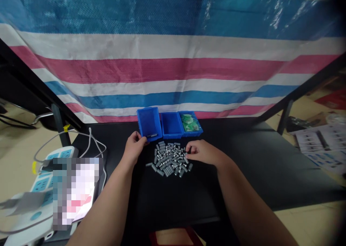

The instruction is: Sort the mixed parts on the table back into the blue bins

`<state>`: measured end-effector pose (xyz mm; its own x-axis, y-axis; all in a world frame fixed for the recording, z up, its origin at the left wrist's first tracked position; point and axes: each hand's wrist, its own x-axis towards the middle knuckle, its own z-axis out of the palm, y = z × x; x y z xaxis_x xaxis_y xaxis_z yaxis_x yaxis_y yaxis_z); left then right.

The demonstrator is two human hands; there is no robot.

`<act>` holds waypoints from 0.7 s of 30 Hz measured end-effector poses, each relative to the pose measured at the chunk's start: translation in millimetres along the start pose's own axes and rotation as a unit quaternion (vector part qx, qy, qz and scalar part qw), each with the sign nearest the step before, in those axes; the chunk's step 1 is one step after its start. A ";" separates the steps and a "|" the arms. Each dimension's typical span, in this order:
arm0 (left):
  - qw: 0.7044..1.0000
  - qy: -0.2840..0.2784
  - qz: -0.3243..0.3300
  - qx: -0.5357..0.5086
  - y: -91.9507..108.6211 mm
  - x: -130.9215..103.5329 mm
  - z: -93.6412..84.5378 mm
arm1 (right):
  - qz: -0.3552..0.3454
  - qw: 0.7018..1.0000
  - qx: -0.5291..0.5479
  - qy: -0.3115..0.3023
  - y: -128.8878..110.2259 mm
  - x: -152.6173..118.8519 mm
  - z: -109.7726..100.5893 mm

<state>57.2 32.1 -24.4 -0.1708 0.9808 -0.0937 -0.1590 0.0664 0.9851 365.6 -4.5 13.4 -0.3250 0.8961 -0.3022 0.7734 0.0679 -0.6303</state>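
My left hand [134, 147] grips the near left corner of a blue plastic bin [149, 118], its thumb at the front rim. This bin is tilted, and a few small dark rods [151, 135] lie inside at its front wall. In front of the bins a pile of small grey cylinders and shiny silver metal pieces [170, 159] is spread on the black table. My right hand [201, 152] is at the right edge of the pile with its fingers curled together. Whatever may be between those fingertips is too small to make out.
A second blue bin [172, 124] stands in the middle, and a third bin [192, 133] holds green-and-clear packets. White power strips [43, 184], cables and a blurred-out phone-like screen [81, 192] lie at left. A striped sheet [173, 71] hangs behind the black table [173, 206].
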 end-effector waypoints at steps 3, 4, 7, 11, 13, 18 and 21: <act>1.000 0.001 -0.005 -0.003 -0.3 0.7 -0.4 | -0.012 1.000 0.002 0.001 -0.9 1.4 3.4; 1.000 0.001 -0.007 -0.006 -0.4 0.9 -0.6 | -0.014 1.000 0.001 0.002 -1.3 1.0 3.7; 1.000 0.000 -0.011 -0.006 -0.9 1.4 -0.8 | -0.012 1.000 -0.004 0.007 -3.8 -1.7 2.5; 1.000 0.003 -0.010 0.002 -1.1 1.4 -0.3 | -0.004 1.000 -0.015 0.012 -7.5 -4.6 -0.6; 1.000 0.002 -0.006 0.002 -1.2 1.1 0.2 | -0.010 1.000 0.003 0.012 -8.4 -5.3 -2.4; 1.000 0.002 -0.002 0.013 -1.9 0.6 1.1 | -0.056 0.978 0.194 -0.047 -10.8 -3.9 -1.6; 1.000 0.000 0.000 0.013 -2.3 0.9 1.4 | -0.040 0.957 0.250 -0.144 -17.5 3.2 10.2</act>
<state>58.8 33.1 -26.6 -0.1713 0.9807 -0.0939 -0.1328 0.0714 0.9886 345.5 -7.3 16.1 -0.5654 0.7333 -0.3776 0.4064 -0.1507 -0.9012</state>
